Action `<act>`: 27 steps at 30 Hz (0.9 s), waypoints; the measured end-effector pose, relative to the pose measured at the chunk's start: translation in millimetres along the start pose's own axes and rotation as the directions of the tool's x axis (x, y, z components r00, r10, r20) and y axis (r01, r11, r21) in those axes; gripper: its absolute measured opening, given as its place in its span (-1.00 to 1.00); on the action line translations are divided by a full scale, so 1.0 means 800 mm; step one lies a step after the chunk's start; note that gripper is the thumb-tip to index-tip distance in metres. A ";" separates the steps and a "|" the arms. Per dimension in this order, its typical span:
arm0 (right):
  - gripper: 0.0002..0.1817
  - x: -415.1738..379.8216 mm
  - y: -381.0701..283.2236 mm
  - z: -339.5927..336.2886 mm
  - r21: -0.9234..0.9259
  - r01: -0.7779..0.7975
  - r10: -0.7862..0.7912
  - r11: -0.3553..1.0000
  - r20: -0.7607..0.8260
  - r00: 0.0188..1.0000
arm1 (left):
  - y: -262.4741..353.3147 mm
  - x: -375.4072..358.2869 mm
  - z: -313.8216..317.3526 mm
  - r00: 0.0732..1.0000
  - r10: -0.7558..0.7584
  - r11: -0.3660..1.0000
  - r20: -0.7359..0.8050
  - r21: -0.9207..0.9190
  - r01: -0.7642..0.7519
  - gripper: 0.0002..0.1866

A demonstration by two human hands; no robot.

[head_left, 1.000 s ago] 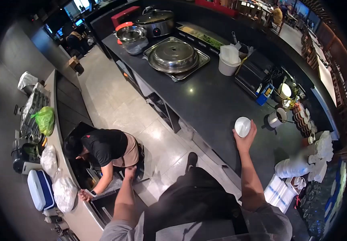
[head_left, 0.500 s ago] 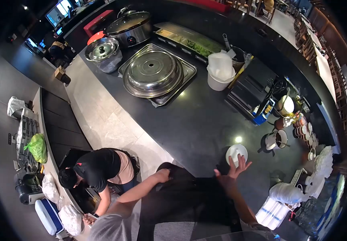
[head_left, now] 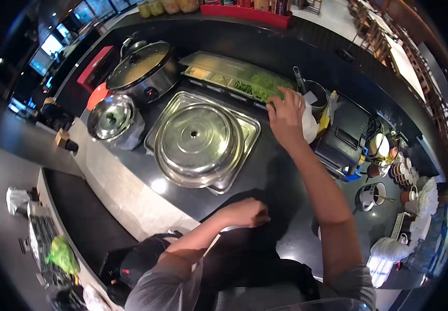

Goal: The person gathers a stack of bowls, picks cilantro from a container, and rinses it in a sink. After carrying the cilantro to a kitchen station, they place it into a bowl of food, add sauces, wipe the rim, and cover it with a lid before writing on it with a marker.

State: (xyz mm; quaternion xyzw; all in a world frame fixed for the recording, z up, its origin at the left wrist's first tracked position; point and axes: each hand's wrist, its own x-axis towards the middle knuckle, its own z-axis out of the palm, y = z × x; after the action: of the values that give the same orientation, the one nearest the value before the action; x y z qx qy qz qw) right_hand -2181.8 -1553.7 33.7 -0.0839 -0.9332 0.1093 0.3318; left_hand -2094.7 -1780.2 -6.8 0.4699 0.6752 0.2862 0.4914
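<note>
My right hand (head_left: 287, 116) is stretched over the counter (head_left: 307, 202), fingers apart and curving down at the front right corner of a long topping box (head_left: 219, 80). Shredded greens (head_left: 265, 85) show under its clear lid. Just behind the wrist, a white tub (head_left: 309, 124) is partly covered by my hand. Closer to me, my left hand (head_left: 247, 212) hovers over the counter's near side in a loose fist, with nothing showing in it. A large round steel lid (head_left: 198, 140) sits on a rectangular steel tray (head_left: 252, 132), left of my right forearm.
A slow cooker (head_left: 146, 72) and a lidded steel pot (head_left: 112, 119) stand at the back left. On the right are a black appliance (head_left: 343, 135), a mug with a spoon (head_left: 371, 196) and stacked cups (head_left: 403, 171). Another person (head_left: 136, 264) in dark clothing is low at the left.
My right hand has moved from the small white bowl forward to the topping box. My left hand has left my apron and come over the counter. The view has shifted forward.
</note>
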 end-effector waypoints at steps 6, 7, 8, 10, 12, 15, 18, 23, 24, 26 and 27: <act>-0.73 0.109 -0.002 0.107 -0.226 0.142 -0.107 0.964 0.158 0.982 | -0.014 -0.002 -0.135 0.950 0.195 0.980 -0.243 0.020 -0.196 -0.68; -0.76 0.121 -0.001 0.119 -0.293 0.204 -0.158 0.934 0.173 0.972 | -0.020 -0.002 -0.158 0.919 0.254 0.964 -0.301 0.158 -0.215 -0.67; -0.76 0.132 0.005 0.127 -0.300 0.200 -0.152 0.933 0.174 0.973 | -0.031 -0.003 -0.181 0.901 0.256 0.964 -0.349 0.162 -0.211 -0.65; -0.81 0.151 0.010 0.123 -0.322 0.330 -0.229 0.887 0.313 0.922 | -0.045 -0.009 -0.234 0.872 0.253 0.957 -0.419 0.241 -0.162 -0.67; -0.84 0.168 0.023 0.122 -0.322 0.307 -0.207 0.895 0.308 0.928 | -0.062 -0.010 -0.287 0.849 0.192 0.928 -0.492 0.373 0.007 -0.69; -0.88 0.191 0.034 0.120 -0.334 0.275 -0.183 0.902 0.282 0.942 | -0.060 -0.009 -0.355 0.805 0.139 0.856 -0.577 0.479 0.195 -0.66; -0.90 0.196 0.044 0.121 -0.324 0.326 -0.237 0.888 0.285 0.929 | -0.079 0.037 -0.404 0.709 0.333 0.807 -0.622 0.577 0.128 -0.76; -0.93 0.192 0.058 0.130 -0.117 0.279 -0.249 0.953 0.219 0.943 | -0.123 0.162 -0.450 0.598 0.546 0.721 -0.587 0.693 0.022 -0.88; -0.93 0.192 0.058 0.129 -0.120 0.277 -0.247 0.953 0.219 0.944 | -0.121 0.178 -0.450 0.538 0.545 0.748 -0.643 0.662 0.035 -0.88; -0.93 0.193 0.058 0.127 -0.075 0.279 -0.262 0.957 0.180 0.948 | -0.121 0.205 -0.445 0.469 0.467 0.776 -0.750 0.602 0.189 -0.83; -0.93 0.193 0.058 0.126 -0.082 0.274 -0.256 0.958 0.180 0.950 | -0.111 0.205 -0.445 0.471 0.472 0.775 -0.745 0.605 0.181 -0.83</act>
State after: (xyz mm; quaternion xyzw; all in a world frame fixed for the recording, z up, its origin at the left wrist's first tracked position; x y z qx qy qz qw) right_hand -2360.5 -1488.6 38.4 0.0343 -0.9651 0.0208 0.2590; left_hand -2470.7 -1637.8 -20.9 0.4488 0.8346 0.2923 -0.1289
